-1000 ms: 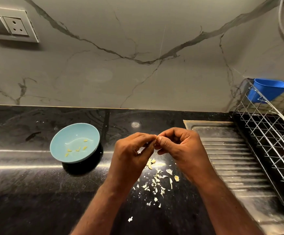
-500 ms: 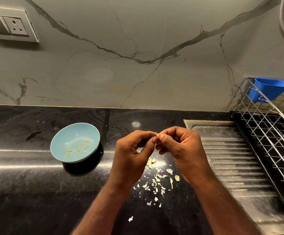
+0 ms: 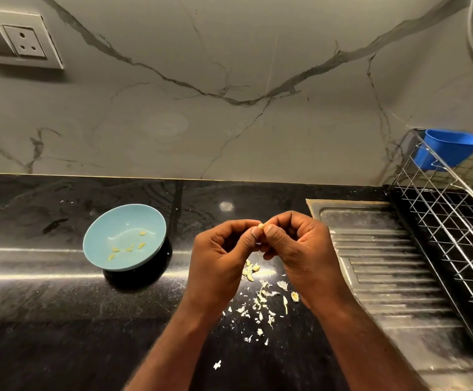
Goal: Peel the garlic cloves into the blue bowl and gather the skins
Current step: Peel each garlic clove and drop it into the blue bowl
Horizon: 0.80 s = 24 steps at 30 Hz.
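Your left hand (image 3: 221, 255) and right hand (image 3: 297, 249) meet above the middle of the black tabletop (image 3: 46, 320), thumbs and forefingers pressed tip to tip; between them you pinch one small pale garlic clove (image 3: 261, 227), of which only the top shows; the other fingers of both hands are curled in towards the palms.

The blue bowl (image 3: 122, 221) sits on the tabletop to the left of your left hand, near it but apart, tilted a little so its inside faces you; a few peeled cloves (image 3: 129, 248) lie in the near part of it.

Below your hands, on the tabletop, a small cluster of garlic pieces (image 3: 251, 270) lies just under your left thumb; whether they are peeled you cannot tell from here; nearer to you the skins (image 3: 260, 303) are scattered loose between your two forearms, with one stray flake (image 3: 217, 364) lying nearest of all.

To the right of your right hand the steel drainboard (image 3: 385, 263) is set into the tabletop; beyond it at the far right a wire rack (image 3: 455, 221) stands with a blue cup (image 3: 449, 149) hung on its far corner; a wall socket (image 3: 18, 40) sits on the marble wall at the far left.
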Tool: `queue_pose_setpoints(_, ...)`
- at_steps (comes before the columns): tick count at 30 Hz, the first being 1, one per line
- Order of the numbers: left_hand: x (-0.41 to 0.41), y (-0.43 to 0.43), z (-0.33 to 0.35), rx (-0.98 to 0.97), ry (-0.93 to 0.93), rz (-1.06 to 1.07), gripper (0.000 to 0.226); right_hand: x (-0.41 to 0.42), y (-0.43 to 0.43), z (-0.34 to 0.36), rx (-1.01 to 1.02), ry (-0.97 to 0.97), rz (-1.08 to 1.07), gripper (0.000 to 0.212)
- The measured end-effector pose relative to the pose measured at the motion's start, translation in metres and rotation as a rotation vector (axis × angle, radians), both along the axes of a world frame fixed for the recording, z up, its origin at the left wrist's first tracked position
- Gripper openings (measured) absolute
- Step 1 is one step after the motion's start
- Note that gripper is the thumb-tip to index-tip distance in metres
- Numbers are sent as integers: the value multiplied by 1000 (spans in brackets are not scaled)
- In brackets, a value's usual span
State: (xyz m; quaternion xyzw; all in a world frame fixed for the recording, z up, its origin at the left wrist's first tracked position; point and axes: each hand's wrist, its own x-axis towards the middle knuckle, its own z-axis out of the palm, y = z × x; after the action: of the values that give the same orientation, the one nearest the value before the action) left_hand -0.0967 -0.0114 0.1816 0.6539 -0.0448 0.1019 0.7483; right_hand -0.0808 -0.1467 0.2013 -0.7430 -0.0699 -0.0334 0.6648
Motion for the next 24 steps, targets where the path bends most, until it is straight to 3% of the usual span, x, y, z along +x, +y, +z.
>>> queue_pose_setpoints(5, 2, 1, 0, -97, 64, -18, 17, 1, 1, -2, 33, 14, 32, 9)
queue_pose_setpoints(8, 2, 2, 0, -95, 78, -31, 17, 1, 0, -2, 33, 9, 30, 17)
queue_pose_setpoints(16, 1, 2, -2, -110, 117, -35, 14, 2, -2, -5, 19, 10, 39, 7)
queue_pose_setpoints(24, 1, 0, 1, -257, 170, -47, 20, 3, -4, -6, 18, 10, 38, 9)
